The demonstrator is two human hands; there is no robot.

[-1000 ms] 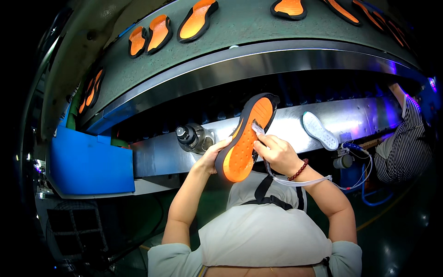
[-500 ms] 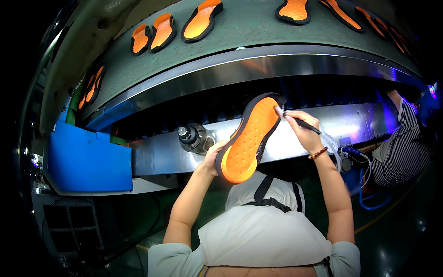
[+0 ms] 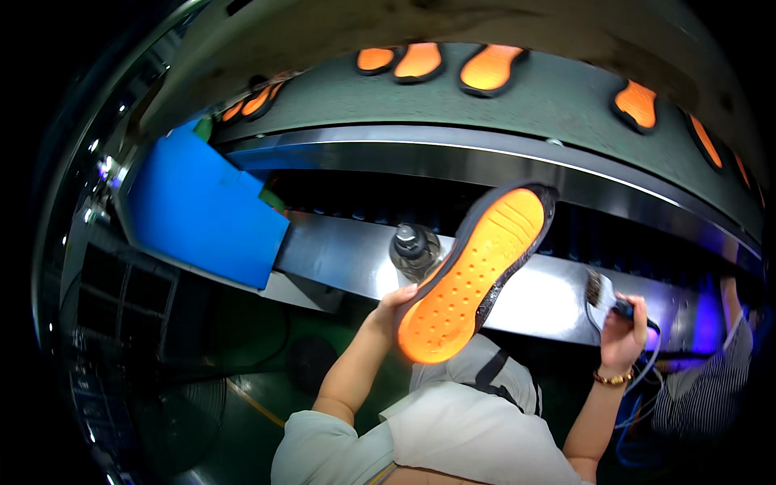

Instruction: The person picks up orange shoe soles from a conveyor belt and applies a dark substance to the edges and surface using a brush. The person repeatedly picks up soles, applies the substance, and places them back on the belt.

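My left hand (image 3: 394, 309) is closed on the left edge of a shoe sole (image 3: 477, 283), near its heel. The sole is bright orange with dimples and ridges, framed by a black rim. It is held up, tilted, with its toe end away from me and to the right. Well to the right of the sole, my right hand (image 3: 624, 338) grips the dark handle of a brush (image 3: 599, 296) with bristles at its far end. A thin tube trails from near that hand. The brush is apart from the sole. Behind my left hand stands a clear bottle (image 3: 415, 254) with a dark cap.
Several orange-and-black soles, one of them nearby (image 3: 491, 69), lie on a green conveyor belt (image 3: 558, 101) beyond a metal rail (image 3: 364, 155). A metal ledge (image 3: 331, 246) runs in front, with a blue housing (image 3: 202, 214) at left. Another person in a striped garment (image 3: 703, 400) is at right.
My right hand has drawn the brush off the sole's toe end and out to the right. My left hand keeps hold of the sole. The whole view has swung round.
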